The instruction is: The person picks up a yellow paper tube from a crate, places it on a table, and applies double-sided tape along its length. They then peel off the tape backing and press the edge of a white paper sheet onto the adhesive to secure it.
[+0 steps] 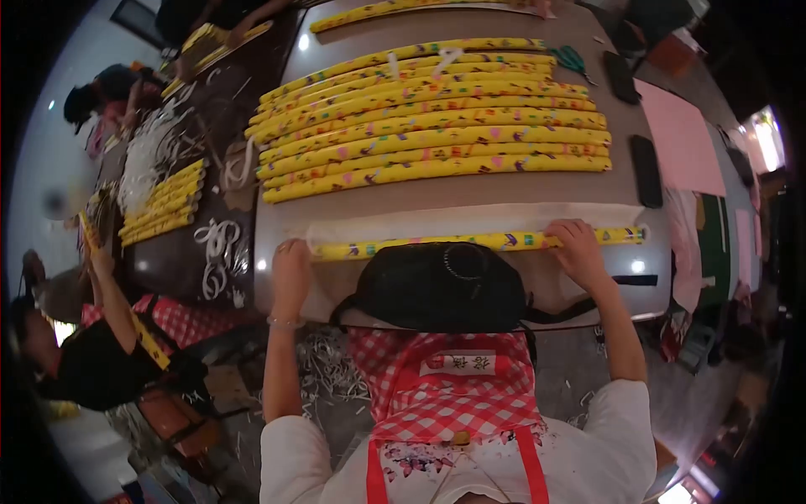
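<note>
A yellow patterned roll [470,242] lies crosswise near the table's front edge, behind a black bag [441,287]. Around the roll's left end is my left hand [292,262], its fingers curled. My right hand [576,245] grips the roll toward its right end, with the fingers over the top. A pale sheet [403,217] stretches along the far side of the roll. Farther back, several similar yellow rolls [437,134] lie side by side on the table [617,189].
Green scissors [571,60] lie beyond the rolls. Two dark objects [646,171] rest along the right edge, near pink sheets [682,139]. At the left, co-workers sit around a dark table [168,265] with more yellow rolls [164,202] and white strips [220,252].
</note>
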